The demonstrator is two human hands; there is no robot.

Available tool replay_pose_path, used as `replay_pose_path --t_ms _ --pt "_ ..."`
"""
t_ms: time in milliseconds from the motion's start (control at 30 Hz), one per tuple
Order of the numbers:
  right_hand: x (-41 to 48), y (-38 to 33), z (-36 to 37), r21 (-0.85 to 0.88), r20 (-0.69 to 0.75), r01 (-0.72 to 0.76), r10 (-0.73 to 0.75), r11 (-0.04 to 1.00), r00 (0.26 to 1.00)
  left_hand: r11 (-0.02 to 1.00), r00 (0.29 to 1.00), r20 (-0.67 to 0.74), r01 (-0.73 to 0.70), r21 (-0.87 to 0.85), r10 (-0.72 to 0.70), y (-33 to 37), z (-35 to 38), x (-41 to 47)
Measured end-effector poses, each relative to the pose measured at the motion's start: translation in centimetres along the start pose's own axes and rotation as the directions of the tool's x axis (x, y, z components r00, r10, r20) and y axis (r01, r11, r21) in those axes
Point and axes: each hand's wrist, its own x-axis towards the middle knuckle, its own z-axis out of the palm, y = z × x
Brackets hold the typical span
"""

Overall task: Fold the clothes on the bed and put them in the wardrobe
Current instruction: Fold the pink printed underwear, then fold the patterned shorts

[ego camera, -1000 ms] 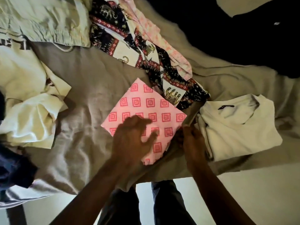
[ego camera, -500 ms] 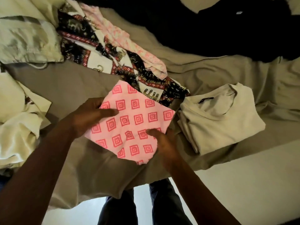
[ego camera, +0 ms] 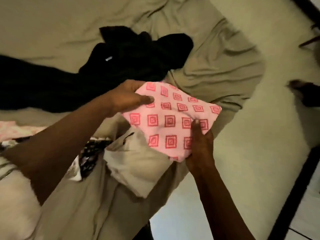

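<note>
A folded pink cloth with red square prints [ego camera: 173,116] is held up over the bed. My left hand [ego camera: 126,99] grips its upper left edge, thumb on top. My right hand [ego camera: 199,146] grips its lower right edge, thumb pressed on the print. Below the cloth lies a folded cream garment [ego camera: 136,167] on the beige bed sheet [ego camera: 216,70]. A heap of black clothes [ego camera: 131,56] lies behind my left hand. A dark patterned garment [ego camera: 90,153] and a pale pink one [ego camera: 15,130] show at the left, partly hidden by my left arm.
The bed's corner hangs toward a pale floor [ego camera: 270,108] on the right. A dark frame edge [ego camera: 297,186] runs along the lower right. A dark blurred object [ego camera: 304,90] lies on the floor at the far right.
Both hands have lifted the folded pink cloth off the bed and carried it to the right, over the cream garment. The view has swung right toward the bed's corner and floor.
</note>
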Motion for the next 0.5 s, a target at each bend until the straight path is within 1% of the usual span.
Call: replay_pose_path --t_ms 67,100,167,200,233,300,367,400,467,500 --pt "2.4 -0.9 -0.5 0.049 -0.071 0.045 -0.041 0.998 0.997 0.999 0.999 -0.022 -0.042 -0.015 0.042 1.5 1.0 3.7" --pt "5.0 -2.0 -2.6 0.082 -0.112 0.063 -0.053 0.995 0.992 0.997 0.997 -0.036 -0.066 -0.029 0.065 2.9 3.5 6.8" --pt "7.5 -1.8 -3.4 0.114 -0.170 0.057 -0.037 0.992 0.985 0.996 0.996 -0.044 -0.079 -0.033 0.077 3.7 4.2 9.3" --pt "8.9 -1.4 -4.4 0.083 -0.184 0.015 0.000 0.996 0.983 0.998 0.998 -0.042 -0.051 -0.037 0.049 3.5 5.0 10.8" --pt "10.1 -0.9 -5.4 0.045 -0.201 -0.040 0.048 0.998 0.978 1.000 0.999 -0.042 -0.007 -0.003 0.007 3.0 6.0 12.2" --pt "11.5 0.5 -6.9 -0.068 -0.195 -0.129 0.114 0.989 0.974 0.990 0.997 -0.040 0.075 0.119 -0.070 0.6 7.8 13.6" --pt "12.5 1.8 -7.9 -0.218 -0.225 -0.111 0.061 0.970 0.973 0.981 0.994 -0.097 0.075 0.180 -0.058 -2.1 8.5 14.1" --pt "12.6 2.1 -8.1 -0.273 -0.243 -0.086 0.018 0.958 0.970 0.985 0.991 -0.129 0.056 0.166 -0.035 -3.2 8.5 14.1" --pt "12.2 2.3 -7.6 -0.399 -0.312 -0.020 -0.116 0.917 0.943 0.994 0.986 -0.168 0.021 0.111 -0.002 -4.3 8.0 13.0" --pt "11.7 2.2 -7.3 -0.499 -0.365 0.016 -0.227 0.866 0.903 0.994 0.982 -0.189 -0.007 0.111 0.028 -4.4 7.9 11.9"
